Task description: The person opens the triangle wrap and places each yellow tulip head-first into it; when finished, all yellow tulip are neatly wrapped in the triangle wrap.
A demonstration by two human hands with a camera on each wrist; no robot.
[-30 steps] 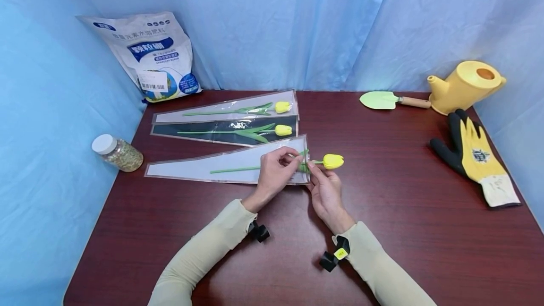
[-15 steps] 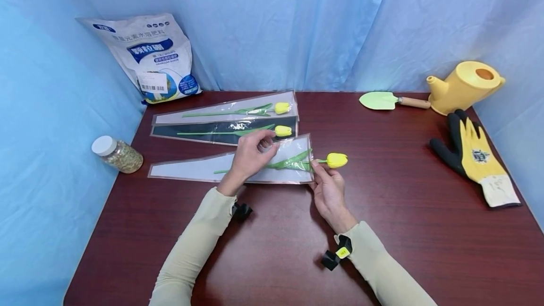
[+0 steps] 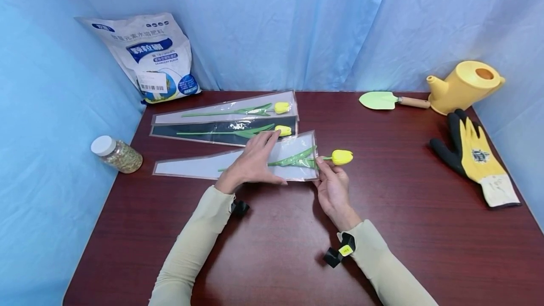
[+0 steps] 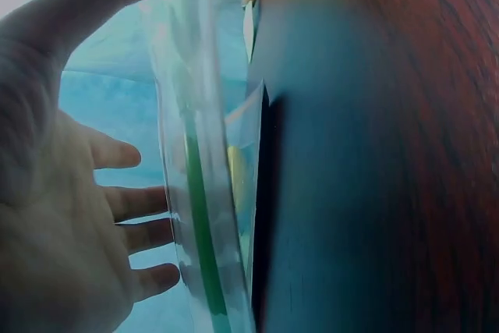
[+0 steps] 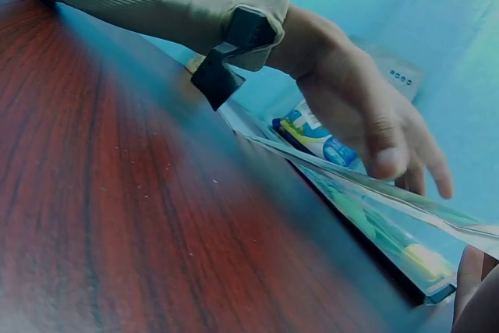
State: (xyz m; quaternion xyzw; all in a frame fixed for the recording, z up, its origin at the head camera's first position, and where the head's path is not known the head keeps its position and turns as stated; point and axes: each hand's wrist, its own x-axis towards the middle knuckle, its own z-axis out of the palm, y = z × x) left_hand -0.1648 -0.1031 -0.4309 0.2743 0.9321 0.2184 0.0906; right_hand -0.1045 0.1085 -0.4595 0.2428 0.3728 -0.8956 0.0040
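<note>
A clear-fronted, white-backed flower sleeve (image 3: 191,167) holds a yellow tulip (image 3: 342,157); its bloom sticks out past the sleeve's wide right end, and its green leaves show through the film. My right hand (image 3: 333,190) pinches that end at the stem, thumb on top. Over the sleeve's middle spreads my left hand (image 3: 253,160), fingers and thumb apart. In the left wrist view those straightened fingers (image 4: 144,235) reach right at the sleeve's face. The right wrist view has the sleeve's wide end raised above the table. Part of the stem is hidden behind my left hand.
Two more sleeved tulips lie behind, one on a dark sleeve (image 3: 170,130), one on a white sleeve (image 3: 165,118). At left stand a jar (image 3: 123,155) and a fertilizer bag (image 3: 148,55). A trowel (image 3: 378,100), watering can (image 3: 461,86) and glove (image 3: 476,155) are at right.
My left hand has left the leaf at the sleeve's opening, moved left and spread its fingers. The sleeve and tulip have shifted slightly right with my right hand, the wide end a little higher.
</note>
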